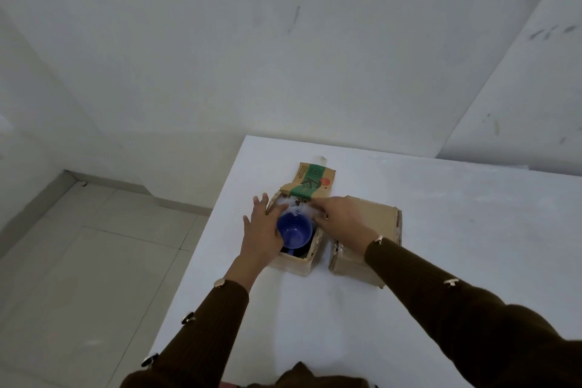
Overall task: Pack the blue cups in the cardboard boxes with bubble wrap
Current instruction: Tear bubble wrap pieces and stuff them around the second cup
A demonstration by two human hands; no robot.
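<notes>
A blue cup (293, 230) sits mouth-up in an open cardboard box (296, 264) on the white table. White bubble wrap (296, 205) bunches behind the cup inside the box. My left hand (263, 227) lies against the cup's left side, thumb at its rim and fingers spread over the box's left edge. My right hand (341, 216) reaches in from the right, its fingers curled into the bubble wrap by the cup. The box's far flap (313, 181), with green print, stands open.
A second cardboard box (378, 224), closed, stands right next to the first, partly under my right forearm. The white table (456, 230) ends at a left edge (201, 242) with tiled floor below. White walls stand behind.
</notes>
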